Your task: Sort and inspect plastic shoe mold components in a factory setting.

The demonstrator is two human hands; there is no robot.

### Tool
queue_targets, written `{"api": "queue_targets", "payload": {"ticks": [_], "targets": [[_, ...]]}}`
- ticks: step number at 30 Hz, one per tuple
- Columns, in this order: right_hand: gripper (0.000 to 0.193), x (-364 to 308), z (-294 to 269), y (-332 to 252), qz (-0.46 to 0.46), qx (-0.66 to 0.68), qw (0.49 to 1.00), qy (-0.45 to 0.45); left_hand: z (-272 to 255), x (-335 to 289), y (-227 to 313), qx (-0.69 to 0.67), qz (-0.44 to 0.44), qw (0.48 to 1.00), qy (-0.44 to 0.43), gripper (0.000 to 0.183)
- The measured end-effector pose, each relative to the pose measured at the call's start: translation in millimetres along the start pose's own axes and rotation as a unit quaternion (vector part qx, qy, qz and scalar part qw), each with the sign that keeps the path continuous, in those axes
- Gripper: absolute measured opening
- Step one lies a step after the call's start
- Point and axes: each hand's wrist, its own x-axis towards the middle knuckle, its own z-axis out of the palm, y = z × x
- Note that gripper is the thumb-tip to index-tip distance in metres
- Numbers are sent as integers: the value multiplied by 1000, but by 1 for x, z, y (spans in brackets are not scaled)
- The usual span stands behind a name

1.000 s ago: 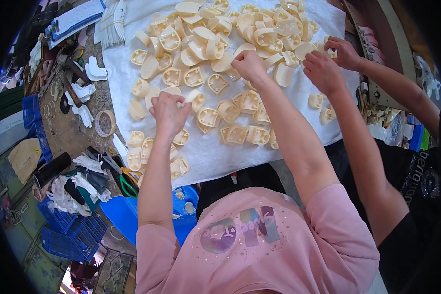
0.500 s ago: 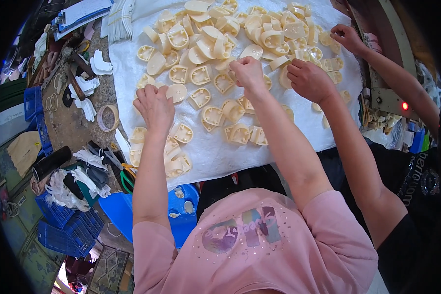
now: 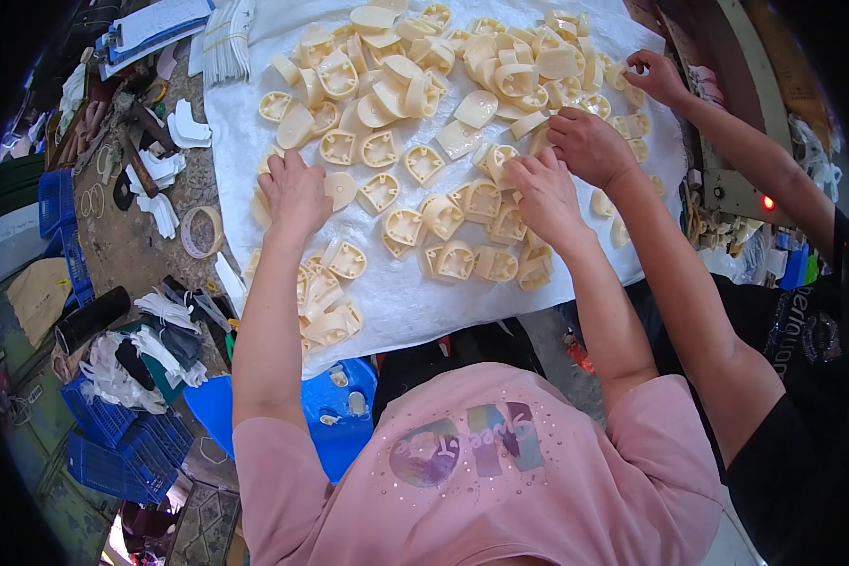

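Note:
Many cream plastic parts [image 3: 380, 149], rounded at one end with hollow undersides and small posts inside, are heaped and spread on a white sheet [image 3: 424, 311]. At the left edge of the spread, my left hand [image 3: 294, 196] bends its fingers down over parts, and its fingertips are hidden. My right hand [image 3: 549, 200] curls over a part [image 3: 500, 162] right of the middle, its fingertips partly hidden. Next to it is a co-worker's hand [image 3: 590, 146], also among the parts. The co-worker's other hand [image 3: 658, 77] reaches in at the far right.
On the left lie white strips [image 3: 165, 170], a tape roll [image 3: 203, 231], scissors [image 3: 219, 316] and a clipboard [image 3: 156, 28]. Below the sheet sits a blue tub [image 3: 340, 439] holding a few parts. Blue crates [image 3: 127, 457] stand lower left. A red light [image 3: 769, 203] glows at right.
My right hand has moved right and toward me, beside the co-worker's hand. Where it was, flat-topped parts now show. My left hand stays at the left edge.

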Motion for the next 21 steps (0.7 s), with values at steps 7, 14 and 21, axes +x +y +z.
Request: {"api": "queue_targets", "payload": {"ticks": [7, 14, 21], "targets": [[40, 38, -4, -33, -11, 134, 984, 119, -7, -8, 4, -85, -12, 996, -20, 22], [29, 99, 8, -87, 39, 167, 985, -26, 13, -34, 31, -201, 44, 948, 245, 26], [16, 126, 16, -107, -10, 43, 997, -56, 25, -57, 39, -173, 112, 965, 165, 41]]}}
